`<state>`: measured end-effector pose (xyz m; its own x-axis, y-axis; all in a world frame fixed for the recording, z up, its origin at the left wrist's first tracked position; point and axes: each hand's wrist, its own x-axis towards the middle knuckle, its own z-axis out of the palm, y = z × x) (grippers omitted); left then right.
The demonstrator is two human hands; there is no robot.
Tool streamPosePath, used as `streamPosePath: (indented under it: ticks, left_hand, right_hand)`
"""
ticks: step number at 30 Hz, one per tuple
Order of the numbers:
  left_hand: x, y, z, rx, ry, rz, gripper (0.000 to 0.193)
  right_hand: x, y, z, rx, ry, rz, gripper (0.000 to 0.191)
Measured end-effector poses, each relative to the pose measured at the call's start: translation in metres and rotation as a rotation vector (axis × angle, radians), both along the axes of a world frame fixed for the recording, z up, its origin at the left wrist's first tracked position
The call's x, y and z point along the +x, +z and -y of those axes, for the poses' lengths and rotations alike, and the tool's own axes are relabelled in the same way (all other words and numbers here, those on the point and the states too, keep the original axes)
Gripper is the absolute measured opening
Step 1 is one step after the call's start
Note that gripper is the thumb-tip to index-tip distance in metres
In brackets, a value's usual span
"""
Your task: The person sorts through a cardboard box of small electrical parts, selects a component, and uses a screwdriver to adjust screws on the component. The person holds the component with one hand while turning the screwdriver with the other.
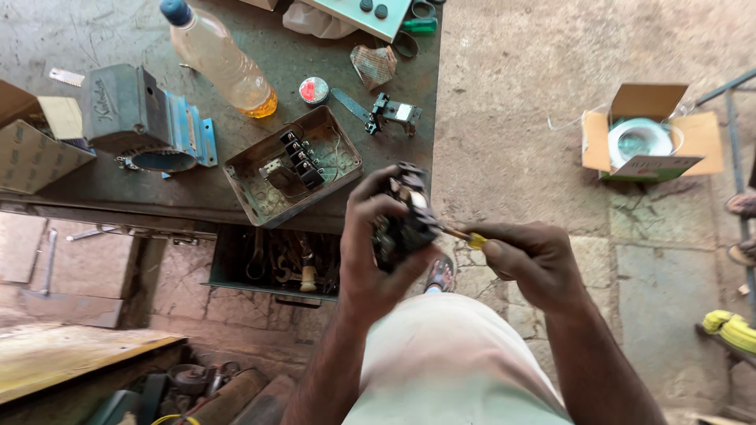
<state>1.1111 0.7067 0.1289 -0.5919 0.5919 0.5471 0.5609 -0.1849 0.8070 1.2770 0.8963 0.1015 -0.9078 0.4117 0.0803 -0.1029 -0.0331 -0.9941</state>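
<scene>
Left hand [370, 252] closed around a black electrical part [403, 220], held above the worktop [94, 31] edge. Right hand [529, 264] pinches a yellow-handled screwdriver [465, 236], tip at the part. Open brown carton [650, 130] on the floor, right; patterned cardboard box [31, 149] at worktop's left.

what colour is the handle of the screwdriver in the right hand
Yellow: the screwdriver handle peeks from the right hand, seen in the head view.

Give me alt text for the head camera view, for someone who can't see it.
Seen from above, a left hand grips a black electrical part while the right hand works a yellow-handled screwdriver into it. Behind, a workbench holds an open metal box and a bottle.
</scene>
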Motion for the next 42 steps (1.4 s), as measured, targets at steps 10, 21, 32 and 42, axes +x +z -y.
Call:
streamPosePath:
  ticks: [10, 21, 32, 42]
  left_hand:
    - [0.025, 0.037, 0.002, -0.150, 0.145, -0.347, 0.072]
    - [0.019, 0.033, 0.013, -0.153, 0.101, -0.415, 0.068]
    - [0.013, 0.029, 0.013, -0.153, 0.086, -0.450, 0.067]
    - [0.005, 0.029, 0.014, -0.132, 0.078, -0.467, 0.065]
  right_hand:
    - [0.003, -0.058, -0.021, -0.559, 0.270, -0.209, 0.037]
    - [-0.003, -0.060, -0.009, -0.523, 0.209, -0.220, 0.038]
    - [-0.011, -0.076, -0.012, -0.630, 0.245, -0.242, 0.031]
    - [-0.018, -0.082, -0.011, -0.725, 0.248, -0.293, 0.020]
